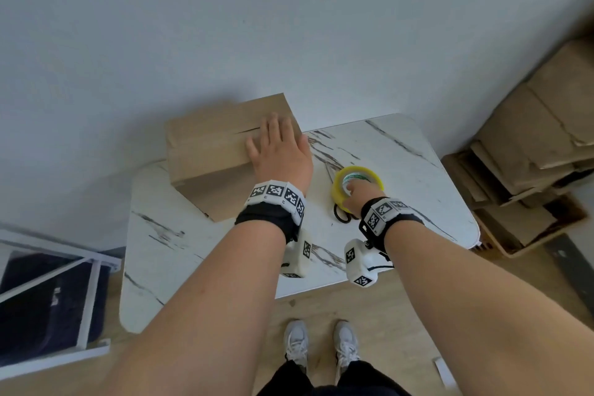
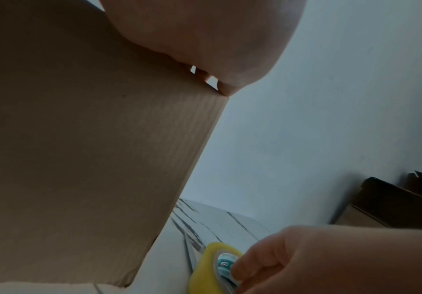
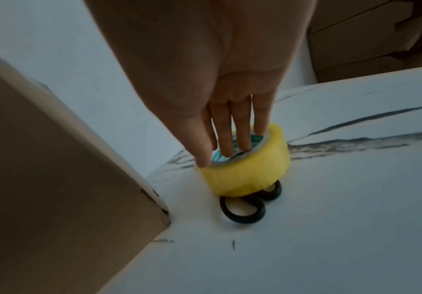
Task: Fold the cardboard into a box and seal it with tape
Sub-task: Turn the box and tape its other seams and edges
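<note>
Cardboard has already been folded into a closed box [image 1: 221, 151], which stands on the left part of the marble-patterned table [image 1: 411, 170], against the wall. Its top flaps are seen to meet along a seam, and no tape is visible on that seam, so the folding is judged done and the sealing not yet begun.

The flaps are held down by the left hand [image 1: 279, 151], which is laid flat on the box top near its right edge, fingers straight and together; nothing is gripped by it. In the left wrist view the palm is seen pressed on the upper edge of the box.

The yellow tape roll [image 3: 247, 173] lies on the table just to the right of the box, resting partly on the black handles of the scissors [image 3: 242, 210]. It is reached from above by the right hand [image 3: 220, 111]: the fingers [image 3: 240, 135] are dipped into the core, the thumb is laid at the outer rim, and the roll appears to be just being pinched, though a firm hold cannot be confirmed. Lifting the roll, drawing tape across the seam and cutting it are left to be done.
</note>
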A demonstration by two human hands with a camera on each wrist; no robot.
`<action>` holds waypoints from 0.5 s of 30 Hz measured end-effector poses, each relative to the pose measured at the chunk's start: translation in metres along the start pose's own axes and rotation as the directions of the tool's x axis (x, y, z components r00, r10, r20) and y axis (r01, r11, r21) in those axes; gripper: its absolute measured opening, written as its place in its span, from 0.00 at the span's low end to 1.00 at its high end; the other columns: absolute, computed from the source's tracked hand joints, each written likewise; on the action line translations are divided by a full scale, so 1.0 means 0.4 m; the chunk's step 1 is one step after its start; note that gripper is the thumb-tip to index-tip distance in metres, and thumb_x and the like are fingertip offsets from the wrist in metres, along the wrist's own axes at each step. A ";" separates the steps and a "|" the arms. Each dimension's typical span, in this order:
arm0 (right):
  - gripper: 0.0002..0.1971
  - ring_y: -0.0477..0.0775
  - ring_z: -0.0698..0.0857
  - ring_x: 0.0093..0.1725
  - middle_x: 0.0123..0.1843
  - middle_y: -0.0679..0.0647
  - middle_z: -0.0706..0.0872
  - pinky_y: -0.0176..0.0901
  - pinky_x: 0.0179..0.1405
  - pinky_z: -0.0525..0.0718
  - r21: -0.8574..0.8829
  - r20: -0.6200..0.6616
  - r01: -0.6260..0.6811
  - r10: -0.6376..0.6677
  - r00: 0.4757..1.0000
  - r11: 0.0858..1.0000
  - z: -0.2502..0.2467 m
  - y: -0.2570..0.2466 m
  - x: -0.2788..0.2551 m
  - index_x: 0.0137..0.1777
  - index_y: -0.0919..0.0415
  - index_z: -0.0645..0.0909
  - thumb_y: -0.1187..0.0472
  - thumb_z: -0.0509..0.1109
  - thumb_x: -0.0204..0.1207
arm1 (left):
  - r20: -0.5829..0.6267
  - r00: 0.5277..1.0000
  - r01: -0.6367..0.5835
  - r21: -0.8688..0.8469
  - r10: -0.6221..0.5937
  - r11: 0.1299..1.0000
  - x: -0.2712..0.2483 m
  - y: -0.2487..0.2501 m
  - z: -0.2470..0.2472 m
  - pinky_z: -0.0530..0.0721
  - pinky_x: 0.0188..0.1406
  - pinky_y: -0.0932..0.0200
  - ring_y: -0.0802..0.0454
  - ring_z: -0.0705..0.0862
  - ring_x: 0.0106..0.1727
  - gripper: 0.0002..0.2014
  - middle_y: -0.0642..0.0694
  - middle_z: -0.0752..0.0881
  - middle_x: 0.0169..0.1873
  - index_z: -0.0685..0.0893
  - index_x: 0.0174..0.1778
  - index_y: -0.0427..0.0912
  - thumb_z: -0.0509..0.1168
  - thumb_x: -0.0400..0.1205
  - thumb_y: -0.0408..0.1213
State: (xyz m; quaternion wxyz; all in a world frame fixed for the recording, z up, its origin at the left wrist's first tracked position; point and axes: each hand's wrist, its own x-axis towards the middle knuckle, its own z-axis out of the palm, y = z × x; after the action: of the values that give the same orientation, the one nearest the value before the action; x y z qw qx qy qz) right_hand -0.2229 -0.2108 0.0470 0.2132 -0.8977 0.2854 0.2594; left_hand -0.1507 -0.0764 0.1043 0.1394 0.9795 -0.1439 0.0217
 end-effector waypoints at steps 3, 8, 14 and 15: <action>0.18 0.59 0.85 0.58 0.60 0.57 0.86 0.47 0.54 0.83 -0.047 0.035 0.004 -0.003 0.999 0.999 0.019 0.004 0.025 0.69 0.62 0.78 0.57 0.62 0.82 | -0.024 1.000 0.013 -0.002 -0.013 1.000 0.002 0.003 0.002 0.47 0.83 0.43 0.50 0.51 0.85 0.26 0.48 0.55 0.84 0.59 0.82 0.47 0.44 0.88 0.50; 0.08 0.57 0.81 0.41 0.42 0.55 0.82 0.46 0.40 0.78 -0.116 0.038 0.004 0.001 0.999 0.993 0.035 0.020 0.036 0.55 0.62 0.78 0.59 0.62 0.80 | -0.036 0.998 0.059 -0.024 -0.060 0.998 -0.006 0.012 0.007 0.48 0.82 0.46 0.50 0.52 0.85 0.26 0.49 0.56 0.84 0.60 0.82 0.48 0.45 0.87 0.51; 0.15 0.53 0.78 0.38 0.32 0.52 0.75 0.44 0.44 0.76 -0.198 0.013 -0.014 0.017 1.000 0.980 0.028 0.028 0.032 0.33 0.60 0.70 0.60 0.60 0.82 | -0.017 0.993 0.119 -0.019 -0.119 0.993 -0.018 0.022 -0.004 0.50 0.82 0.45 0.50 0.51 0.85 0.27 0.48 0.54 0.84 0.58 0.82 0.48 0.45 0.87 0.52; 0.15 0.54 0.78 0.38 0.31 0.52 0.75 0.44 0.44 0.76 -0.185 -0.010 -0.017 0.015 1.000 0.983 0.023 0.031 0.025 0.33 0.60 0.70 0.61 0.60 0.82 | -0.017 0.992 0.127 -0.019 -0.127 0.992 -0.018 0.025 -0.007 0.51 0.82 0.45 0.50 0.51 0.85 0.27 0.48 0.55 0.84 0.59 0.82 0.48 0.46 0.87 0.52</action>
State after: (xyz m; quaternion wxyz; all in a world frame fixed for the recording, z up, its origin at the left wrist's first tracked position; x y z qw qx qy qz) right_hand -0.2265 -0.2193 0.0312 0.1254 -0.9124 0.2681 0.2826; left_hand -0.1606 -0.0828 0.1089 0.1505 0.9851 -0.0801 0.0203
